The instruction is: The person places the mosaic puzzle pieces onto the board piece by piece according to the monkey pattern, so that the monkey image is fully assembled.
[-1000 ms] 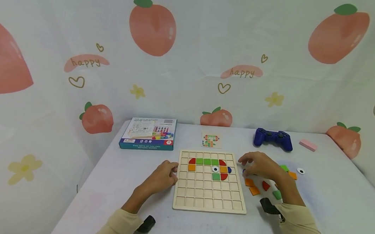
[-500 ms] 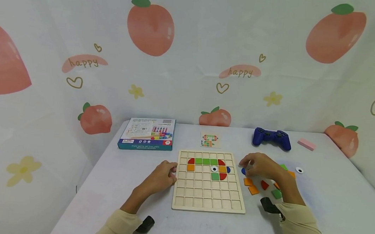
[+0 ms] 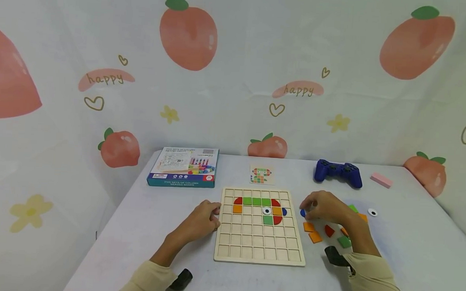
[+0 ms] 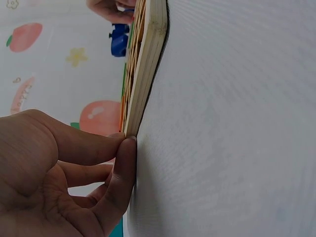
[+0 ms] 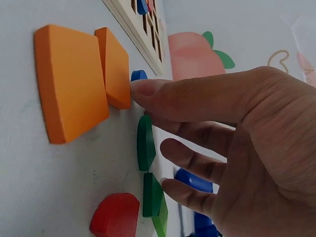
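A square wooden grid board [image 3: 247,241] lies mid-table with red, green, orange and blue tiles and a white eye tile [image 3: 267,211] in its upper cells. My left hand [image 3: 200,220] pinches the board's left edge between thumb and forefinger, as the left wrist view shows closely. Right of the board, my right hand [image 3: 324,206] has thumb and forefinger around a small blue rounded tile [image 3: 302,213] at the table. Behind the thumb tip, much of that tile [image 5: 139,75] is hidden. Two orange square tiles [image 5: 74,84] lie just before this hand.
Loose red [image 3: 329,231] and green tiles [image 3: 344,242] lie under the right forearm; another eye tile [image 3: 372,212] is farther right. A pattern card [image 3: 261,175], boxed set [image 3: 183,167], blue game controller [image 3: 338,173] and pink block [image 3: 381,180] stand toward the back.
My right thumb and forefinger have drawn closer together around the blue tile, the forefinger dipping down and slightly right. The left hand stays at the board's edge.
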Available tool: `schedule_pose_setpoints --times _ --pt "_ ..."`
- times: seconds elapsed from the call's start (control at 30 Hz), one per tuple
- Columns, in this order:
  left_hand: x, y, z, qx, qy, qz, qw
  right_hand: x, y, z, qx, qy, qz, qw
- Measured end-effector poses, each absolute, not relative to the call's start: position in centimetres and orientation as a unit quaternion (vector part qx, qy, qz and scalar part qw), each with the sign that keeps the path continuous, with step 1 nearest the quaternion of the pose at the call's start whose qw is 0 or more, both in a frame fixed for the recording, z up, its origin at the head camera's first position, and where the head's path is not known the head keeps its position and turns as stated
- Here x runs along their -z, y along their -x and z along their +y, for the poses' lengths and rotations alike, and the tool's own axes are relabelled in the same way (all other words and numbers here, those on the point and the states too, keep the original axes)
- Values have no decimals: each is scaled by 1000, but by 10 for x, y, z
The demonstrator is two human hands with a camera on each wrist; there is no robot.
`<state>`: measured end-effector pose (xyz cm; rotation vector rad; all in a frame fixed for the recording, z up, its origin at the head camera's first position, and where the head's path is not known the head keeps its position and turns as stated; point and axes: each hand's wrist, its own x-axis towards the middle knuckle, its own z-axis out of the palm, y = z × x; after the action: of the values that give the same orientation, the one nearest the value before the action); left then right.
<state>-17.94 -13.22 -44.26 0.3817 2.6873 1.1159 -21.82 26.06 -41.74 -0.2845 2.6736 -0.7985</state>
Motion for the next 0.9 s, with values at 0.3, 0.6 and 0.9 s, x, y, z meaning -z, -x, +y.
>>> schedule_pose_setpoints --times 0.3,0.6,0.9 --pt "441 179 -132 -383 -127 909 104 420 219 261 276 115 942 151" --pt "442 179 -133 -387 -128 907 105 420 222 255 284 130 941 129" --pt "444 179 -133 -383 -133 908 102 423 225 237 305 142 935 110"
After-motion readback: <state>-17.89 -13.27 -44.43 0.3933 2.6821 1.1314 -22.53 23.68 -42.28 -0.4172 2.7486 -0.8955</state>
